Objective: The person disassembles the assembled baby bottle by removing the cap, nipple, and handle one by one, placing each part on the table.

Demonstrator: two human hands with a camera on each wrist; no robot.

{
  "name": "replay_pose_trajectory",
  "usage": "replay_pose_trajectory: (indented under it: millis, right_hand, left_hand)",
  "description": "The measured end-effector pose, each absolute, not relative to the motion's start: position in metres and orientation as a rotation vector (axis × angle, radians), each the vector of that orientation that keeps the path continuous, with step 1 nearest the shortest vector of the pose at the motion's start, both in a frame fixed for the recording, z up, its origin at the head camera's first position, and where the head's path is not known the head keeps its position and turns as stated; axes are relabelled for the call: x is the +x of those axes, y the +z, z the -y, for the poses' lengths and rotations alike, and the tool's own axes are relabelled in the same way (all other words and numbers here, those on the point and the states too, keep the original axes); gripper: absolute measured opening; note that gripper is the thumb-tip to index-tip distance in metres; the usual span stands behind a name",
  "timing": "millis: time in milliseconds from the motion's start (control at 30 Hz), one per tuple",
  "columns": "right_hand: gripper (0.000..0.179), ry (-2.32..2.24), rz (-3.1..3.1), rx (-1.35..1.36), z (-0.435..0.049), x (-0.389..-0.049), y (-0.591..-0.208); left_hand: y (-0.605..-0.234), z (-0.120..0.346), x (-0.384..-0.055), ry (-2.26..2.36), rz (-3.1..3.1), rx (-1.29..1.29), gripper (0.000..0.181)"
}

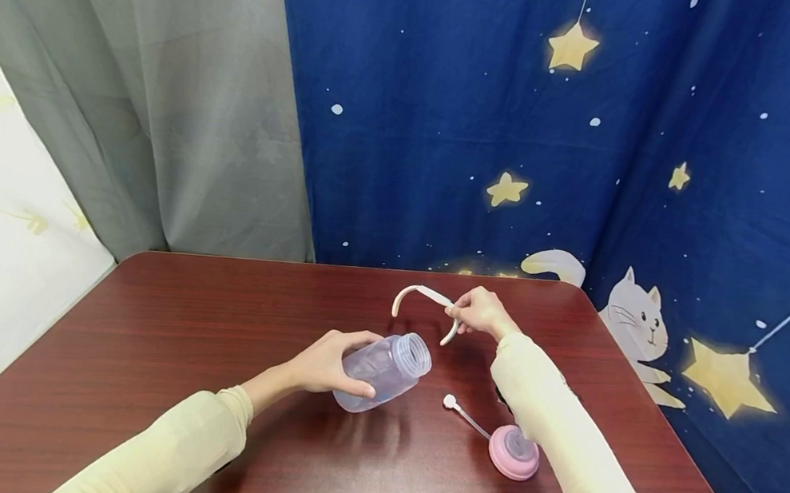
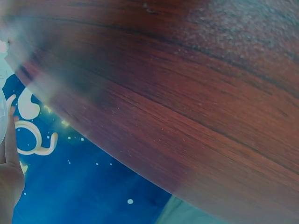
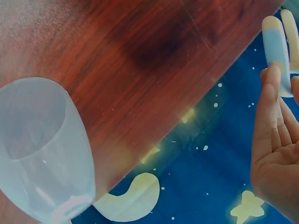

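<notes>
A translucent baby bottle without its lid is tilted in my left hand, its threaded mouth toward the right. My left thumb and fingers grip the bottle's body from the left, raised over the table. My right hand pinches a white, curved bottle handle with cream-coloured ends near its right side, up behind the bottle. In the right wrist view the handle shows between the fingertips, and the bottle fills the lower left. The left wrist view catches only a sliver of my left hand.
A pink bottle lid lies on the dark red wooden table, by my right forearm. From it a thin straw with a white weighted end points to the back left. Grey and blue curtains hang behind the table's far edge.
</notes>
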State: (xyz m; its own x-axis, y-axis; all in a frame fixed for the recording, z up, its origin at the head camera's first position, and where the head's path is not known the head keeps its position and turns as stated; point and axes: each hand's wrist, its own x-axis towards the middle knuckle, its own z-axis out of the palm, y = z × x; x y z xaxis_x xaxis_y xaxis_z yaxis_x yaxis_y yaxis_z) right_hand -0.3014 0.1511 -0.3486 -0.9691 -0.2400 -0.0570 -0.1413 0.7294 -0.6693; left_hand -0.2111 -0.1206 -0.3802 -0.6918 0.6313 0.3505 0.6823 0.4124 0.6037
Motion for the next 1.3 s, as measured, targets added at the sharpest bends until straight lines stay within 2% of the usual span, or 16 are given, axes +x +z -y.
replay_pose_trajectory:
  millis: [700,933,1033,1100,1300]
  right_hand:
    - [0.018,-1.022,-2.748,-0.212,-0.151,-0.3,-0.375]
    - [0.015,-1.052,-2.702,-0.223,-0.157,-0.318,-0.397]
    - [0.016,-1.057,-2.708,-0.198,-0.156,-0.314,-0.394]
    - [0.018,-1.041,-2.717,-0.15,-0.15,-0.298,-0.378]
    - [0.02,-1.031,-2.721,-0.169,-0.149,-0.295,-0.379]
  left_hand:
    - [-0.381,0.12,-0.209,-1.15,2.584,-1.19,0.062]
    - [-0.381,0.12,-0.21,-1.152,2.577,-1.194,0.061]
    - [-0.381,0.12,-0.21,-1.162,2.58,-1.196,0.06]
    - [-0.381,0.12,-0.209,-1.169,2.583,-1.196,0.06]
    - [-0.382,0.121,-0.209,-1.174,2.59,-1.191,0.061]
